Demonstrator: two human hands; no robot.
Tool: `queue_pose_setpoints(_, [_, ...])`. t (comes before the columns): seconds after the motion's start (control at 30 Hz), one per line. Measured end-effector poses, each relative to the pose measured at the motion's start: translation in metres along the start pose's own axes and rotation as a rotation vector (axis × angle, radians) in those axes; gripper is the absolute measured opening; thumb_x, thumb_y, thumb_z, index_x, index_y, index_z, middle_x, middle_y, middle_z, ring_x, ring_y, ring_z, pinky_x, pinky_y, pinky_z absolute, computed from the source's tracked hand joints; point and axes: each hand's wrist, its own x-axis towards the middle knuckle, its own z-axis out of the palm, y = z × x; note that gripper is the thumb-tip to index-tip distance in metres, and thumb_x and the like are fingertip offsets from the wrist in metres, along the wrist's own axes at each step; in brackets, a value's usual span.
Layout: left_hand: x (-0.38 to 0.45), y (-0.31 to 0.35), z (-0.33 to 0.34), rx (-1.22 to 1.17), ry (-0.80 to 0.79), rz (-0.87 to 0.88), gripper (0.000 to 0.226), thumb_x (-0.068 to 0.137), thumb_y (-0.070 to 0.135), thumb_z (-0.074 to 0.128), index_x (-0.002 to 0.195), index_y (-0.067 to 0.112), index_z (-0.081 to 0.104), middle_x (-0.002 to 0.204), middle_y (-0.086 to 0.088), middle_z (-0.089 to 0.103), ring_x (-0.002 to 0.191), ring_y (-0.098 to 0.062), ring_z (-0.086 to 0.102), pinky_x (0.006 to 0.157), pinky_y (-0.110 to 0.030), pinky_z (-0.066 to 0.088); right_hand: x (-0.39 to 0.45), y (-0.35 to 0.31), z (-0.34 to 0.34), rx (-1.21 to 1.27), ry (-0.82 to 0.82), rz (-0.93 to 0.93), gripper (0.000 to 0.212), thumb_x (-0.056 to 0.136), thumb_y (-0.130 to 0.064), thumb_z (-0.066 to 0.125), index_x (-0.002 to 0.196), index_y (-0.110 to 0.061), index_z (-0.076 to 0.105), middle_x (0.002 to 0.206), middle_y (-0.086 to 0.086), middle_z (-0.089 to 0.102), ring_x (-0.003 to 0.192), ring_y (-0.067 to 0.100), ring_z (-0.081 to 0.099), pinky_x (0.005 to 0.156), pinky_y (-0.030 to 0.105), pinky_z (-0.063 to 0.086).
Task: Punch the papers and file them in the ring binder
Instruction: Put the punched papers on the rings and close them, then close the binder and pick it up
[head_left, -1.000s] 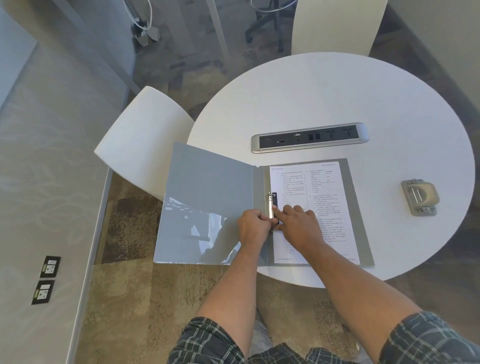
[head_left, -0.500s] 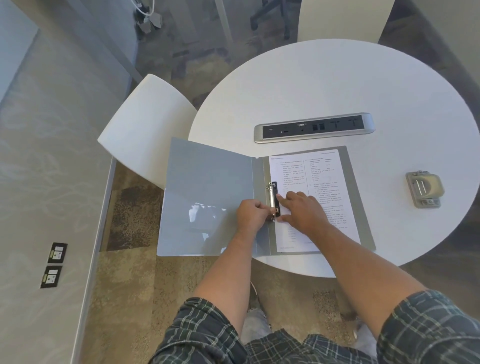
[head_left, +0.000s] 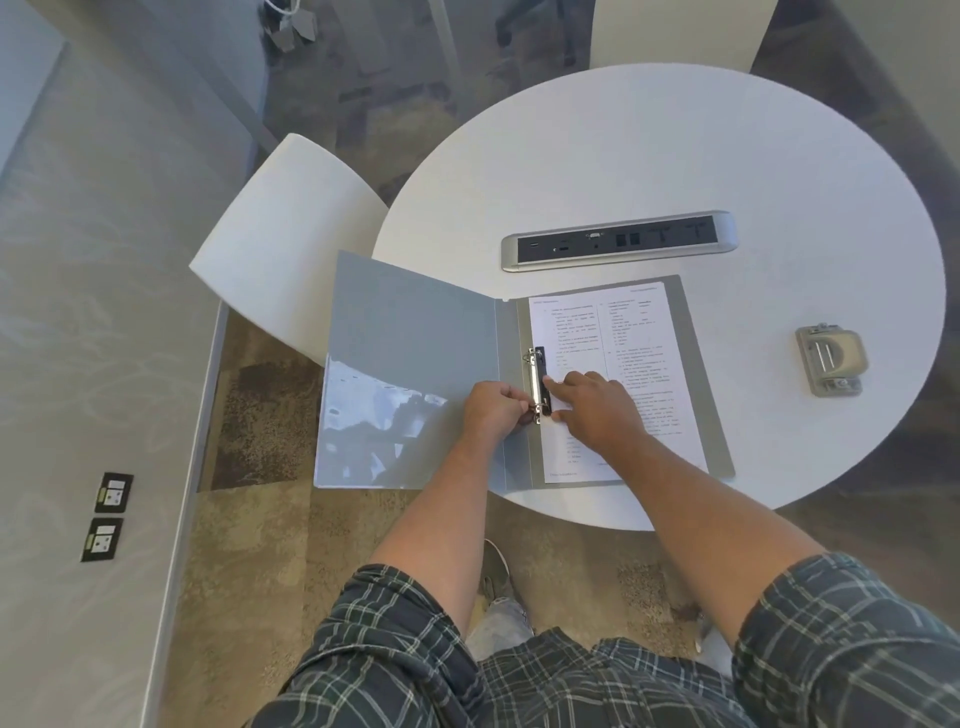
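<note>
A grey ring binder (head_left: 415, 364) lay open at the near edge of a round white table (head_left: 727, 156), printed papers (head_left: 613, 332) resting on its right cover against the ring mechanism (head_left: 537, 382). The left hand (head_left: 493, 410) curled round the lower ring, while the right hand (head_left: 597, 410) pressed mostly straight fingers on the sheets just beside it — filing apparently near its end. Doing this well likely meant pinning the pages flat, holes seated on the prongs, before snapping the rings together squarely. The hole punch (head_left: 831, 358) sat well apart to the right.
</note>
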Motion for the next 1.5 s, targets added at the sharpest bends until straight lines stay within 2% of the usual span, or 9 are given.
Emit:
queue_pose_setpoints(0.3, [-0.030, 0.034, -0.008, 0.309, 0.150, 0.254, 0.011, 0.089, 0.020, 0.067, 0.083, 0.014, 0.074, 0.086, -0.002, 0.075, 0.084, -0.022, 0.070, 0.077, -0.032, 0.057, -0.019, 0.004, -0.007, -0.134, -0.094, -0.089, 0.060, 0.106, -0.034, 0.050, 0.162, -0.034, 0.028, 0.165, -0.008, 0.039, 0.141, 0.022, 0.048, 0.104, 0.044, 0.046])
queue_pose_setpoints(0.43, [-0.037, 0.060, -0.030, 0.476, 0.355, 0.386, 0.015, 0.094, 0.023, 0.063, 0.103, 0.017, 0.073, 0.113, -0.004, 0.068, 0.101, -0.025, 0.066, 0.086, -0.035, 0.053, -0.020, 0.005, -0.013, -0.129, -0.149, -0.104, 0.062, 0.106, -0.031, 0.049, 0.163, -0.037, 0.024, 0.168, -0.014, 0.030, 0.143, 0.020, 0.049, 0.105, 0.042, 0.048])
queue_pose_setpoints(0.57, [-0.032, 0.072, -0.059, 0.691, 0.527, 0.377, 0.042, 0.095, 0.032, 0.064, 0.132, 0.014, 0.060, 0.139, -0.013, 0.055, 0.124, -0.033, 0.056, 0.103, -0.041, 0.044, -0.019, 0.006, -0.020, -0.083, -0.192, -0.080, 0.063, 0.104, -0.029, 0.049, 0.162, -0.041, 0.026, 0.168, -0.019, 0.028, 0.138, 0.018, 0.054, 0.108, 0.042, 0.047])
queue_pose_setpoints(0.67, [-0.031, 0.077, -0.081, 0.825, 0.672, 0.289, 0.068, 0.087, 0.034, 0.071, 0.146, 0.013, 0.044, 0.163, -0.028, 0.022, 0.153, -0.044, 0.020, 0.120, -0.049, 0.024, -0.018, 0.005, -0.021, -0.068, -0.228, -0.066, 0.065, 0.104, -0.029, 0.049, 0.162, -0.043, 0.024, 0.168, -0.021, 0.026, 0.139, 0.018, 0.054, 0.110, 0.042, 0.045])
queue_pose_setpoints(0.83, [-0.035, 0.086, -0.124, 0.878, 0.752, 0.080, 0.108, 0.079, 0.047, 0.076, 0.163, 0.023, 0.013, 0.164, -0.038, -0.014, 0.154, -0.053, -0.005, 0.122, -0.063, 0.011, -0.019, 0.004, -0.021, -0.062, -0.237, -0.060, 0.066, 0.104, -0.028, 0.049, 0.163, -0.042, 0.022, 0.169, -0.021, 0.024, 0.139, 0.017, 0.054, 0.109, 0.042, 0.047])
queue_pose_setpoints(0.93, [-0.037, 0.090, -0.147, 0.787, 0.599, -0.089, 0.108, 0.085, 0.048, 0.068, 0.164, 0.019, 0.001, 0.161, -0.043, 0.008, 0.151, -0.055, 0.018, 0.119, -0.068, 0.010, -0.021, 0.004, -0.021, -0.050, -0.240, -0.059, 0.067, 0.103, -0.026, 0.049, 0.163, -0.041, 0.022, 0.169, -0.021, 0.023, 0.139, 0.017, 0.053, 0.107, 0.041, 0.048])
queue_pose_setpoints(1.07, [-0.043, 0.091, -0.156, 0.687, 0.595, -0.042, 0.093, 0.088, 0.045, 0.065, 0.159, 0.011, 0.016, 0.134, -0.019, 0.061, 0.127, -0.044, 0.056, 0.114, -0.061, 0.025, -0.022, 0.004, -0.024, -0.006, -0.260, -0.060, 0.069, 0.103, -0.026, 0.051, 0.163, -0.041, 0.021, 0.169, -0.020, 0.022, 0.140, 0.017, 0.051, 0.109, 0.041, 0.047])
queue_pose_setpoints(1.23, [-0.064, 0.116, -0.151, 0.594, 0.572, 0.112, 0.052, 0.091, 0.047, 0.063, 0.127, 0.010, 0.058, 0.122, -0.011, 0.066, 0.108, -0.035, 0.063, 0.088, -0.042, 0.043, -0.022, 0.005, -0.028, 0.339, -0.280, 0.047, 0.072, 0.101, -0.045, 0.061, 0.163, -0.038, 0.024, 0.166, -0.004, 0.036, 0.147, 0.024, 0.045, 0.121, 0.045, 0.032])
queue_pose_setpoints(1.5, [-0.097, 0.151, -0.099, 0.388, 0.098, 0.292, 0.076, 0.080, 0.083, 0.055, 0.094, 0.009, 0.068, 0.079, -0.004, 0.080, 0.061, -0.017, 0.078, 0.067, -0.030, 0.051, -0.036, 0.027, -0.067, 1.154, -0.202, 0.194, 0.074, 0.076, -0.079, 0.070, 0.139, -0.041, 0.062, 0.138, -0.008, 0.068, 0.114, 0.005, 0.068, 0.102, 0.040, 0.048])
